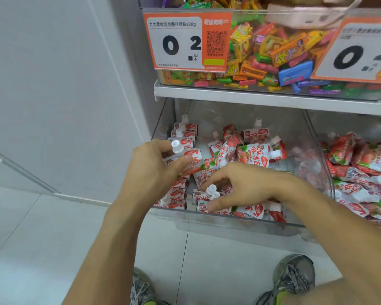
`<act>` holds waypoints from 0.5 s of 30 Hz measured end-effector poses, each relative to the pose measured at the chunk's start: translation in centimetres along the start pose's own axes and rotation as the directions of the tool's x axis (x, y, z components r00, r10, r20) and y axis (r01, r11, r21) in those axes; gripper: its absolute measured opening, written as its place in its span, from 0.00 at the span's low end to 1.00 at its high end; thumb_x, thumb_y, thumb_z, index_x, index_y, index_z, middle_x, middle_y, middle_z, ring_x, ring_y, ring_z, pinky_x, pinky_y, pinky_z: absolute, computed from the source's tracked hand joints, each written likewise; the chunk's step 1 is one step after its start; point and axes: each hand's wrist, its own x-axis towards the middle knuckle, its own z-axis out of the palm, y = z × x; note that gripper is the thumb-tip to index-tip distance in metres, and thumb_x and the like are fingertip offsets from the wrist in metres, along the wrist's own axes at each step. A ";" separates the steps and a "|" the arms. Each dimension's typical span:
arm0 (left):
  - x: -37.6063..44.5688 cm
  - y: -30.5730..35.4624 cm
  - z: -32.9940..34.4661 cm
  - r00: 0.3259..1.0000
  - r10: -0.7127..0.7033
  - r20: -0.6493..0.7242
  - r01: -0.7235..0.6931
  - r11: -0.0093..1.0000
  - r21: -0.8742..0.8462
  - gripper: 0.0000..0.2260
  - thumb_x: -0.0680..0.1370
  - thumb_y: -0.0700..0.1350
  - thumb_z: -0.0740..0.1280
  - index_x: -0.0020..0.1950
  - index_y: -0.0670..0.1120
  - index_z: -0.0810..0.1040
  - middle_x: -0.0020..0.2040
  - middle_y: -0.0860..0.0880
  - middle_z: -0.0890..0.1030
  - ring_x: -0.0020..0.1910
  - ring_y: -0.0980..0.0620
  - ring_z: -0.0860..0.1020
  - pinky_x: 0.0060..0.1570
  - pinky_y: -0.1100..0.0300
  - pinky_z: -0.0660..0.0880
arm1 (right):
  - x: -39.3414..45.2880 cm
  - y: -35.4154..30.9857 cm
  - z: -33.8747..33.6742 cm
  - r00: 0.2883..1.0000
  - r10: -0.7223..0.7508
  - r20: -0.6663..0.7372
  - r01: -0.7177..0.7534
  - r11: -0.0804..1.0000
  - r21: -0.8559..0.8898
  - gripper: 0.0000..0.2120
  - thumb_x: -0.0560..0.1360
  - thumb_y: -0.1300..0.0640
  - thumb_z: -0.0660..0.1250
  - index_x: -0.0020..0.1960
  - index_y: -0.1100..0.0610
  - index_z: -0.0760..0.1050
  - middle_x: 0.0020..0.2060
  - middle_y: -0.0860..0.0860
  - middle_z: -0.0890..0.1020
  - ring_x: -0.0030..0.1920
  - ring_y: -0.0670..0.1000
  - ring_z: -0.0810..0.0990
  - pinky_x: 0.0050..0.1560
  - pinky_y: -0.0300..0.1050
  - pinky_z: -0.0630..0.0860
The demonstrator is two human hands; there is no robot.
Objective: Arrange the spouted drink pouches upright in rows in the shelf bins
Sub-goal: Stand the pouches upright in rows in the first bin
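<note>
Two grey laced sneakers (294, 275) stand on the pale tiled floor (31, 238) at the near edge, below both bare forearms. Beyond them a white metal shelf (273, 99) carries a clear plastic bin of mixed colourful wrapped candies (273, 53) fronted by an orange-and-white price card (186, 41). Under that shelf sits a clear plastic pull-out bin (229, 223) holding red-and-white strawberry drink pouches with white spout caps (254, 156); some stand upright in a row along its left side, others lie jumbled in the middle and right. A neighbouring bin to the right (361, 164) holds more of these, lying loose. The left hand (154, 166) has its fingers clamped on one pouch (180, 154), held upright over the left row. The right hand (246, 186) reaches into the near part, fingers curled round the white caps of near pouches (212, 191).
</note>
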 end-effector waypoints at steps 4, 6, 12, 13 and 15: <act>0.3 0.1 1.9 0.996 0.046 0.071 -0.049 0.998 0.039 0.06 0.71 0.49 0.76 0.40 0.51 0.81 0.38 0.62 0.79 0.39 0.69 0.77 0.37 0.73 0.71 | -1.5 0.7 -1.4 1.000 0.010 -0.028 -0.005 0.983 0.181 0.18 0.71 0.44 0.76 0.58 0.49 0.83 0.52 0.41 0.85 0.53 0.37 0.83 0.59 0.39 0.78; 0.3 0.4 2.7 0.991 0.074 0.108 -0.082 0.994 0.077 0.06 0.71 0.48 0.76 0.40 0.48 0.82 0.37 0.56 0.81 0.38 0.61 0.78 0.36 0.66 0.73 | -2.0 1.1 -2.0 0.962 0.031 -0.271 0.036 0.970 0.240 0.11 0.70 0.51 0.79 0.50 0.51 0.84 0.44 0.44 0.87 0.44 0.38 0.84 0.50 0.38 0.81; 0.5 0.2 3.4 0.961 0.069 0.268 -0.128 0.969 0.210 0.04 0.72 0.48 0.75 0.42 0.50 0.82 0.40 0.55 0.82 0.40 0.57 0.78 0.35 0.66 0.72 | 0.3 3.0 -1.3 0.952 -0.055 -0.300 -0.037 0.956 -0.291 0.32 0.67 0.50 0.79 0.69 0.43 0.73 0.67 0.45 0.73 0.67 0.46 0.69 0.68 0.49 0.69; 0.4 0.1 3.3 0.959 0.069 0.276 -0.133 0.966 0.220 0.04 0.71 0.48 0.75 0.43 0.50 0.82 0.40 0.55 0.82 0.41 0.57 0.79 0.37 0.64 0.73 | 0.7 3.1 -1.0 0.968 -0.054 -0.245 -0.027 0.949 -0.314 0.29 0.67 0.48 0.79 0.66 0.42 0.75 0.63 0.45 0.76 0.64 0.48 0.72 0.65 0.50 0.71; 0.3 0.0 3.1 0.955 0.067 0.288 -0.137 0.964 0.228 0.05 0.71 0.48 0.75 0.45 0.51 0.83 0.41 0.58 0.82 0.41 0.61 0.78 0.37 0.68 0.72 | 0.9 3.4 -1.2 0.964 -0.047 -0.261 -0.042 0.945 -0.323 0.20 0.68 0.46 0.78 0.58 0.44 0.81 0.52 0.42 0.80 0.55 0.49 0.77 0.55 0.50 0.76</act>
